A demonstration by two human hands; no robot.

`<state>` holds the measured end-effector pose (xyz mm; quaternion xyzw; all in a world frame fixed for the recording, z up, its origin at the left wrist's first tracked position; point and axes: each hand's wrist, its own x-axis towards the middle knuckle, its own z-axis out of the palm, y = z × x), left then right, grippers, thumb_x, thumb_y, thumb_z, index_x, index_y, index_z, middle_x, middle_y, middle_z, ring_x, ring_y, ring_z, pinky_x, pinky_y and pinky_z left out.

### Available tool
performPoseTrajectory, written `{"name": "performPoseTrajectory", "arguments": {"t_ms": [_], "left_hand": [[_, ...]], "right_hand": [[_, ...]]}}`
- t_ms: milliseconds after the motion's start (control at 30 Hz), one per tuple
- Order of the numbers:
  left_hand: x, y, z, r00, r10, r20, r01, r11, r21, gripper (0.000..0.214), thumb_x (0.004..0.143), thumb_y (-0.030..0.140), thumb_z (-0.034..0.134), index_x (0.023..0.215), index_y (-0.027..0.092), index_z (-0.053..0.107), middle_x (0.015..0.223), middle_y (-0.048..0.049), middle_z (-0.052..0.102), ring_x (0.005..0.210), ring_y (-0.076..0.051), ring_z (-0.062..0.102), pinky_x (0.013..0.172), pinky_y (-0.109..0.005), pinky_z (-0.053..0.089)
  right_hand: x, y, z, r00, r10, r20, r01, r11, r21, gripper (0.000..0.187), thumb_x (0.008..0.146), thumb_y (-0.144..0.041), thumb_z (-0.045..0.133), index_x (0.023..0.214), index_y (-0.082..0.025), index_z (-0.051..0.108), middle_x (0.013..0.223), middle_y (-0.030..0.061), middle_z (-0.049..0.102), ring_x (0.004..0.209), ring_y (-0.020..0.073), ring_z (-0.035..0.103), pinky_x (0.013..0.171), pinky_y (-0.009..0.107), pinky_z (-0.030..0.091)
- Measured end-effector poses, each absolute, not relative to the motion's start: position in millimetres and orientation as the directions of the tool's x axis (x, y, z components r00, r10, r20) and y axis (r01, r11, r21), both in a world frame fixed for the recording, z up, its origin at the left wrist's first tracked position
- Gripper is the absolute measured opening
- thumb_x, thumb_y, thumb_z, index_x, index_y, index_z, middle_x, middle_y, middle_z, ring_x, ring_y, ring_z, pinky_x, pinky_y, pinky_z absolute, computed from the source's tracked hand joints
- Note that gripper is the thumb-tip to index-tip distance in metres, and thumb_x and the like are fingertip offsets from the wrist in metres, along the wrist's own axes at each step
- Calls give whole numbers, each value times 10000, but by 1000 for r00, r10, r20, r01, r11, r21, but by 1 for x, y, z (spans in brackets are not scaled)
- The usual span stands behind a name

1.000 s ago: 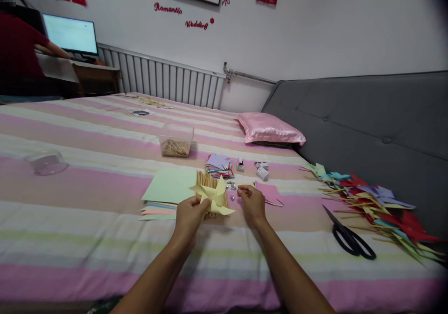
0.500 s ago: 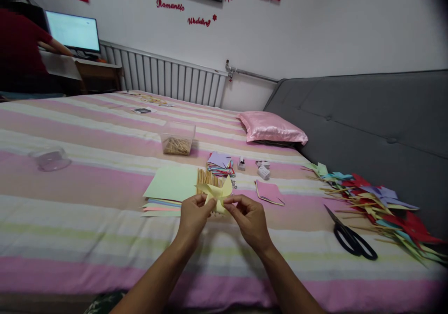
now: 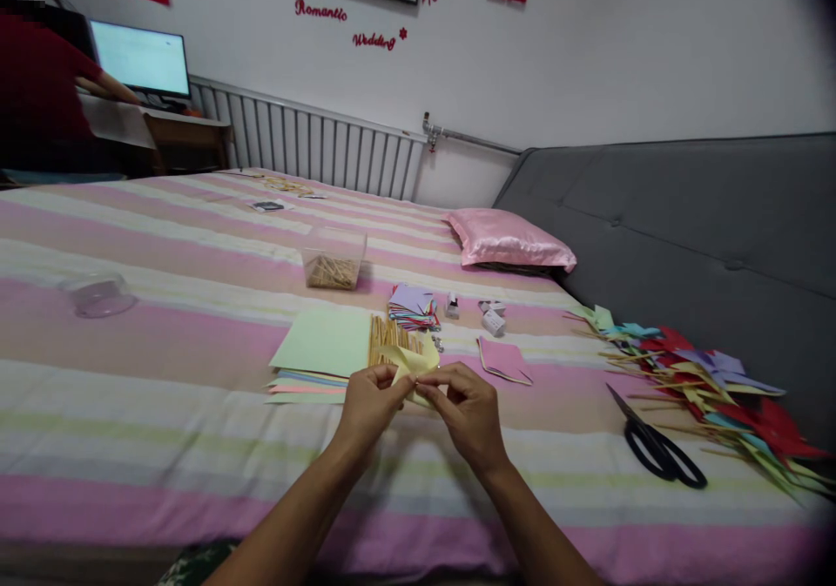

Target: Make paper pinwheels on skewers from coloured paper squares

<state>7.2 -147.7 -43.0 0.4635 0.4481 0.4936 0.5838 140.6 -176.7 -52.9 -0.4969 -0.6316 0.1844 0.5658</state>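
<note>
A yellow paper pinwheel (image 3: 418, 361) with folded blades is held up between both hands, above the striped bedspread. My left hand (image 3: 371, 401) pinches it from the left, thumb near its centre. My right hand (image 3: 462, 403) pinches at the centre from the right, its thumb and forefinger meeting the left thumb; whether a pin sits there is too small to tell. Just behind lie thin wooden sticks (image 3: 388, 335), partly hidden by the pinwheel. To their left is a stack of coloured paper sheets (image 3: 320, 344), pale green on top.
Black-handled scissors (image 3: 653, 442) lie at right beside a pile of finished pinwheels (image 3: 724, 386). Pink paper squares (image 3: 505, 360), cut paper squares (image 3: 413, 303), small boxes (image 3: 493, 320) and a clear box of sticks (image 3: 333, 259) lie beyond. A person (image 3: 45, 90) sits at a monitor.
The pinwheel has turned and tilted between my fingers, one upright blade now lower. My fingertips have drawn closer together at its centre. The surrounding items look unmoved.
</note>
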Motion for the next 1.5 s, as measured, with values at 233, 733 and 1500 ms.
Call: {"name": "performPoseTrajectory", "arguments": {"t_ms": [233, 733, 1500], "left_hand": [[6, -148, -44, 122, 991, -54, -152, 72, 986, 210, 585, 322, 704, 548, 133, 623, 493, 26, 514, 466, -96, 430, 477, -211, 325], [7, -147, -46, 130, 987, 98, -125, -82, 989, 218, 621, 265, 685, 497, 135, 562, 494, 41, 479, 491, -84, 412, 480, -195, 299], [8, -146, -51, 144, 981, 131, -162, -107, 981, 124, 652, 239, 703, 593, 132, 684, 546, 9, 628, 520, -105, 532, 512, -191, 395]], "right_hand": [[139, -180, -50, 144, 849, 508, 439, 405, -802, 92, 782, -264, 659, 738, -197, 703, 734, 16, 623, 493, 90, 400, 475, 233, 340], [142, -174, -55, 220, 880, 421, 369, 324, -871, 141, 743, -301, 679, 697, -173, 641, 709, 1, 581, 542, 101, 411, 531, 238, 348], [141, -168, -70, 115, 959, 258, -43, 264, -964, 269, 754, -336, 684, 955, -158, 678, 974, 89, 716, 903, 230, 638, 812, 343, 466]]}}
